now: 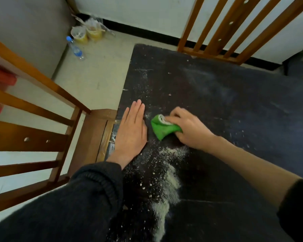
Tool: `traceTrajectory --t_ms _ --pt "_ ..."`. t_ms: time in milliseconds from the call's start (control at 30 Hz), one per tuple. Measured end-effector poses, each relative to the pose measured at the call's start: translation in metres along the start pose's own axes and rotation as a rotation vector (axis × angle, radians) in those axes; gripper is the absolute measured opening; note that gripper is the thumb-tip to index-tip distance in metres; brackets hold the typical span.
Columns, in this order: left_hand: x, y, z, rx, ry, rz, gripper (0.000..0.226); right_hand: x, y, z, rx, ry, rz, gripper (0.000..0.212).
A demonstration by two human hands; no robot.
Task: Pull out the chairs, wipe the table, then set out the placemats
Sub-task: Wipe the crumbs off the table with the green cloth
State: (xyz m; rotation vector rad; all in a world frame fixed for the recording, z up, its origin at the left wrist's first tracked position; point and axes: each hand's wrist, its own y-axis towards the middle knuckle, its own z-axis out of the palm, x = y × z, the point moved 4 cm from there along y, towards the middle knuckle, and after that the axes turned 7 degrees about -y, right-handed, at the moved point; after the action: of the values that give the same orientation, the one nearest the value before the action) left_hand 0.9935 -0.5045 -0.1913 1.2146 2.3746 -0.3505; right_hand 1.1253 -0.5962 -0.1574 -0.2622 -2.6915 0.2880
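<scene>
A bunched green cloth [162, 127] sits on the dark table [226, 102], gripped by the right hand [187, 128]. Just to its left the left hand [132, 130] lies flat, fingers straight. Pale powder [166, 180] trails nearer the person; a wooden chair [47, 144] stands left.

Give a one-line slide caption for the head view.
Right hand wipes pale powder off the dark table with a green cloth; left hand rests flat.

Open table [234, 105] beyond chairs [42, 119], seemingly.
</scene>
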Motion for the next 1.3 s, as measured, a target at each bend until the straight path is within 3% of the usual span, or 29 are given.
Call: traceTrajectory --t_ms 100,200,267,500,633,767,1000,1133,1300 --pt "-0.005 -0.004 -0.005 -0.013 -0.049 -0.013 0.049 0.005 -0.028 0.002 0.188 0.072 -0.037 0.041" --pt "-0.009 -0.017 -0.008 -0.017 0.058 -0.009 0.054 -0.009 -0.002 -0.031 -0.053 0.152 0.076 0.033" --pt "-0.005 -0.023 0.0 0.042 0.117 -0.011 0.057 -0.029 0.034 -0.055 -0.201 0.082 0.194 0.031" --pt "0.006 -0.023 0.015 0.029 0.199 -0.009 0.056 -0.08 0.144 -0.087 -0.369 -0.174 0.48 0.038" --pt "0.009 -0.023 0.017 0.028 0.189 -0.007 0.056 -0.065 0.189 -0.076 -0.331 -0.178 0.427 0.043" --pt "0.009 -0.022 0.018 0.035 0.197 -0.001 0.057 -0.031 0.208 -0.061 -0.281 -0.118 0.246 0.05" --pt "0.006 -0.022 0.013 0.036 0.17 0.012 0.055 -0.001 0.156 -0.032 -0.1 -0.108 0.034 0.05" --pt "0.008 -0.034 0.002 -0.018 -0.123 0.013 0.051 0.01 0.098 -0.018 -0.046 -0.07 0.042 0.052" --pt "0.0 -0.066 -0.008 -0.15 -0.498 -0.138 0.045 0.033 0.002 0.015 0.034 -0.015 0.043 0.048"
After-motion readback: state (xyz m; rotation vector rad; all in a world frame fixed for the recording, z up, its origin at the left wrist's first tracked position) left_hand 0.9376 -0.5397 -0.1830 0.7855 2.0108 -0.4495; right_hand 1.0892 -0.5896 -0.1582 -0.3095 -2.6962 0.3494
